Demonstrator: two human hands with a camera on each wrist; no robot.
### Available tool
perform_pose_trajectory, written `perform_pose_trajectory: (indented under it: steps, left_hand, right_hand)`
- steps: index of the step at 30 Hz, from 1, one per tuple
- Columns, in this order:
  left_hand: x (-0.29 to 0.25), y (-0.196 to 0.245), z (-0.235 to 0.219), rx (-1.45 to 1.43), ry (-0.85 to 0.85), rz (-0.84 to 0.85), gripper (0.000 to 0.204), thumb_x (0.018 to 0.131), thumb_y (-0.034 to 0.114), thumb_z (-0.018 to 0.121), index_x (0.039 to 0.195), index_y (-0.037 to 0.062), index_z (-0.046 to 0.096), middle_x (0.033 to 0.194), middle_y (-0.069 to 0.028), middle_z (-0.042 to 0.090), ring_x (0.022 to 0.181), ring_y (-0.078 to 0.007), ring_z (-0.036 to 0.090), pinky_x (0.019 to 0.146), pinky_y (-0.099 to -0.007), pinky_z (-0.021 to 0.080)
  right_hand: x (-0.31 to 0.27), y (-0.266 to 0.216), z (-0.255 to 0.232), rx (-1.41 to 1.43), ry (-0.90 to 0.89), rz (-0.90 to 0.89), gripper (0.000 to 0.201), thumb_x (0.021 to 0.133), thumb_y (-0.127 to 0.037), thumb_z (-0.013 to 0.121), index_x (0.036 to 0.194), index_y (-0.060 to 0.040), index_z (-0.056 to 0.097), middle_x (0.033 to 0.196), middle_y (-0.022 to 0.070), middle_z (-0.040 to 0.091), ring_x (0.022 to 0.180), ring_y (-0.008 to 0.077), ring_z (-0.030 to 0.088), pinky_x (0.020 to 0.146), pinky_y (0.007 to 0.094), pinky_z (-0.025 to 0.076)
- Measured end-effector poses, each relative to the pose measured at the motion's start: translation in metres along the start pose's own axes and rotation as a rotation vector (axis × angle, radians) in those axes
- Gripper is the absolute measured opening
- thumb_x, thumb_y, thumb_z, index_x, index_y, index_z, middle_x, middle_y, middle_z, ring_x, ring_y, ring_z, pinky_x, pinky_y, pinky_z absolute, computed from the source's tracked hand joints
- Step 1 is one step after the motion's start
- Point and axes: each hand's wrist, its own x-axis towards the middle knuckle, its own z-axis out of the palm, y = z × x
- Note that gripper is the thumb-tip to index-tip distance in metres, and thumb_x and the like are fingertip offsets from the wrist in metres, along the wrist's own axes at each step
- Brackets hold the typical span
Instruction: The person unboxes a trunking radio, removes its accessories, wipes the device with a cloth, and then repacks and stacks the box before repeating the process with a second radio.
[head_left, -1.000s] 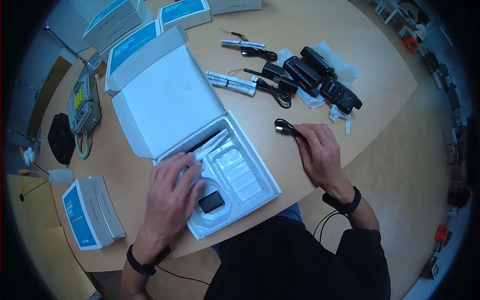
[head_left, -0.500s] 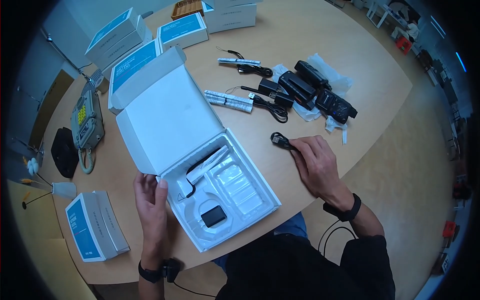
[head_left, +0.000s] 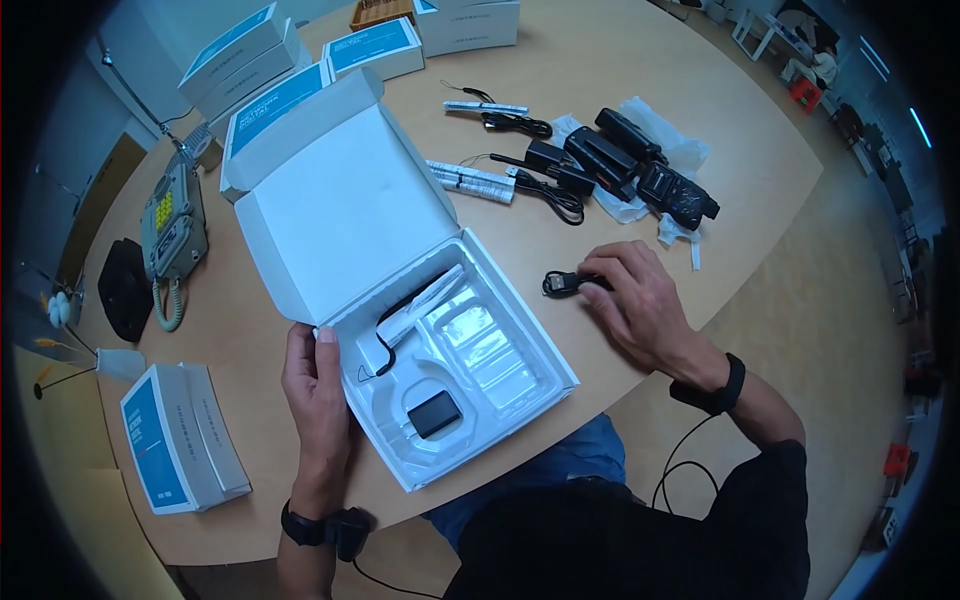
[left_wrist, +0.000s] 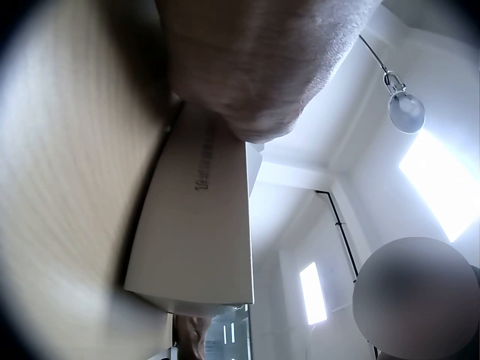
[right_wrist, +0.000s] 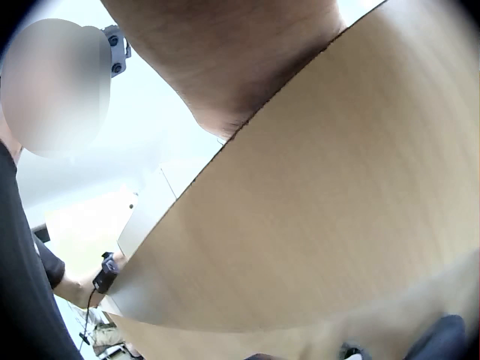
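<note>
An open white cardboard box lies on the table with its lid folded back. My left hand grips its left side near the lid hinge, thumb on the edge and fingers outside. Within the box, a clear plastic tray holds a black plug adapter, a white rolled strip and a thin black wrist strap. To the right of the box, my right hand pinches a coiled black USB cable low over the table. The left wrist view shows the box's outer wall.
Beyond the right hand lie black handheld devices on white wrapping, a second coiled cable and a printed strip. Blue-and-white boxes are at the back, others at left. A desk phone stands far left.
My left hand has moved from over the tray to the box's left side, uncovering the wrist strap. My right hand keeps hold of the cable in nearly the same place.
</note>
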Motion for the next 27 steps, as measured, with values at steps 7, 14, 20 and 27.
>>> perform_pose_trajectory:
  steps: [7, 14, 20, 27]
  left_hand:
    - [0.004, -0.009, -0.003, 0.022, -0.002, 0.051, 0.031, 0.109, 0.022, 0.052, 0.126, -0.0036, 0.058, 0.108, -0.0062, 0.064, 0.097, -0.0098, 0.055, 0.089, -0.0269, 0.046]
    - [0.005, -0.008, -0.004, 0.067, 0.024, 0.059, 0.035, 0.108, 0.023, 0.055, 0.127, -0.0062, 0.058, 0.103, -0.0054, 0.063, 0.091, -0.0082, 0.054, 0.082, -0.0249, 0.045]
    - [0.005, -0.005, -0.002, 0.113, 0.011, 0.083, 0.038, 0.107, 0.024, 0.055, 0.129, -0.0062, 0.058, 0.096, -0.0035, 0.062, 0.085, -0.0073, 0.052, 0.078, -0.0251, 0.045]
    - [0.006, -0.007, -0.005, 0.104, -0.003, 0.112, 0.039, 0.107, 0.025, 0.055, 0.127, -0.0076, 0.058, 0.090, -0.0025, 0.061, 0.080, -0.0067, 0.050, 0.072, -0.0250, 0.044]
  right_hand:
    - [0.117, 0.030, 0.006, -0.140, 0.010, -0.187, 0.017, 0.094, -0.015, 0.067, 0.107, -0.0035, 0.065, 0.098, 0.0135, 0.067, 0.094, 0.0335, 0.062, 0.083, 0.0449, 0.051]
    - [0.154, 0.025, 0.034, -0.200, -0.473, -0.160, 0.027, 0.091, -0.023, 0.071, 0.108, -0.0013, 0.069, 0.094, 0.0158, 0.071, 0.088, 0.0363, 0.069, 0.080, 0.0488, 0.053]
    - [0.126, -0.049, 0.013, 0.006, -0.027, -0.396, 0.011, 0.093, -0.009, 0.067, 0.101, -0.0019, 0.068, 0.093, 0.0127, 0.069, 0.086, 0.0296, 0.069, 0.077, 0.0393, 0.056]
    - [0.141, -0.084, 0.028, -0.038, -0.677, -0.488, 0.014, 0.091, -0.013, 0.069, 0.100, -0.0020, 0.072, 0.093, 0.0152, 0.073, 0.089, 0.0324, 0.071, 0.081, 0.0413, 0.056]
